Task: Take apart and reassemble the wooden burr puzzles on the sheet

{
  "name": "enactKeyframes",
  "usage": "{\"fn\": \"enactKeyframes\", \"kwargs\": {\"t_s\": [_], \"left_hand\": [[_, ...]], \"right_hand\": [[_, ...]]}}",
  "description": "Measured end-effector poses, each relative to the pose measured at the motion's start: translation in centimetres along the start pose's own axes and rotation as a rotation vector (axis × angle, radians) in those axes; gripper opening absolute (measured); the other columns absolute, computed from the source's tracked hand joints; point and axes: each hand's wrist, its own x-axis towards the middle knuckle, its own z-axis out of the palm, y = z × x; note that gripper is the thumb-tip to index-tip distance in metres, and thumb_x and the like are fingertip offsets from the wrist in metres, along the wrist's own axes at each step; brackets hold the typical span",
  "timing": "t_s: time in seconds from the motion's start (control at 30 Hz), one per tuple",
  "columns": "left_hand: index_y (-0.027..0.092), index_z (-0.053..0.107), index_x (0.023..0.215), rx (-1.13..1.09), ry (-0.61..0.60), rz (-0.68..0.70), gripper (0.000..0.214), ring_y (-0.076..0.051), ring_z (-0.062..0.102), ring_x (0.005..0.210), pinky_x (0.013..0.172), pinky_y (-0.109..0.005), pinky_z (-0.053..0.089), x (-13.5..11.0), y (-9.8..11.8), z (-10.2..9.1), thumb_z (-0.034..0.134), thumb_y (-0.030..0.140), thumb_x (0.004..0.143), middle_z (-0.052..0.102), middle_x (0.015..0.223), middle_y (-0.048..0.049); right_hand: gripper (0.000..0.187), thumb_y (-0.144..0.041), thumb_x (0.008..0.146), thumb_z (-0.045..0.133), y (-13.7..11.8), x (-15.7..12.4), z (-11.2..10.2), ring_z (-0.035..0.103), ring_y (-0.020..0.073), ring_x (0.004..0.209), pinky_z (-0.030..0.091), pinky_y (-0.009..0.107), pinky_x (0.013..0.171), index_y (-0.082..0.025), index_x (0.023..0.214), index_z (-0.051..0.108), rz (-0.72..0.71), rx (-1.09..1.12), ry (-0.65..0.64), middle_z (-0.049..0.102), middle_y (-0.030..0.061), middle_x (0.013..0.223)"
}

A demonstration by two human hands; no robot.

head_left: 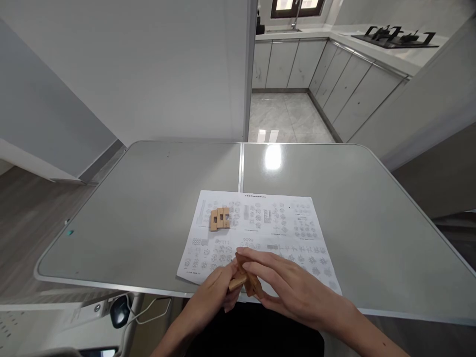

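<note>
Both my hands meet at the near edge of the grey table (pixel 148 208), over the bottom of a printed instruction sheet (pixel 293 223). My left hand (pixel 213 292) pinches wooden puzzle pieces (pixel 245 281) from the left. My right hand (pixel 286 285) grips the same pieces from the right, its fingers stretched over them, hiding most of the wood. Three notched wooden pieces (pixel 219 218) lie side by side on the upper left of the sheet, apart from both hands.
The table has a centre seam and rounded corners. Behind it stands a white wall panel, with a kitchen floor, cabinets and a gas hob (pixel 397 37) at the back right. A cable and a dark mouse-like object (pixel 119 311) hang below the table's left front.
</note>
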Motion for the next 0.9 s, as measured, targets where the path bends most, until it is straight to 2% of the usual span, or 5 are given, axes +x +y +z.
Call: {"fn": "enactKeyframes", "kwargs": {"t_s": [0.2, 0.43, 0.53, 0.73, 0.9], "left_hand": [[0.026, 0.037, 0.059, 0.065, 0.224, -0.046, 0.065, -0.017, 0.034, 0.057, 0.059, -0.032, 0.033, 0.1, 0.0, 1.1, 0.034, 0.081, 0.095, 0.036, 0.055, 0.0034], [0.026, 0.039, 0.061, 0.084, 0.227, -0.047, 0.071, -0.017, 0.032, 0.057, 0.060, -0.032, 0.028, 1.0, -0.1, 0.8, 0.026, 0.087, 0.093, 0.032, 0.056, 0.0038], [0.024, 0.046, 0.061, 0.170, 0.290, 0.078, 0.069, -0.017, 0.033, 0.056, 0.061, -0.031, 0.028, 1.4, -0.4, -0.4, 0.028, 0.079, 0.099, 0.032, 0.055, 0.0038], [0.024, 0.045, 0.064, 0.412, 0.629, 0.333, 0.050, -0.016, 0.034, 0.054, 0.058, -0.029, 0.029, 2.6, -2.2, -4.4, 0.040, 0.058, 0.101, 0.036, 0.056, 0.0046], [0.024, 0.040, 0.065, 0.517, 0.688, 0.395, 0.045, -0.013, 0.031, 0.051, 0.056, -0.027, 0.030, 3.8, -3.5, -6.0, 0.039, 0.051, 0.101, 0.032, 0.056, 0.0067]], "right_hand": [[0.075, 0.001, 0.101, 0.050, 0.1, -0.1, 0.6, 0.048, 0.0275, 0.152, 0.054, 0.046, 0.118, -0.020, 0.167, 0.021, -0.044, -0.034, 0.043, 0.049, 0.0199, 0.163], [0.071, -0.007, 0.103, 0.055, 0.5, -0.7, 0.8, 0.050, 0.0284, 0.151, 0.058, 0.048, 0.113, -0.023, 0.165, 0.023, 0.052, -0.012, 0.040, 0.048, 0.0194, 0.164], [0.068, -0.012, 0.103, 0.059, 1.8, -2.1, 0.4, 0.050, 0.0303, 0.151, 0.058, 0.049, 0.113, -0.026, 0.163, 0.030, 0.128, -0.041, 0.113, 0.046, 0.0165, 0.165], [0.060, -0.025, 0.102, 0.066, 6.6, -5.8, -2.1, 0.058, 0.0341, 0.142, 0.065, 0.051, 0.101, -0.030, 0.156, 0.039, 0.345, -0.175, 0.318, 0.046, 0.0152, 0.163], [0.060, -0.038, 0.095, 0.074, 11.0, -7.9, -3.5, 0.062, 0.0369, 0.134, 0.067, 0.051, 0.094, -0.027, 0.149, 0.049, 0.488, -0.236, 0.470, 0.054, 0.0161, 0.153]]}}
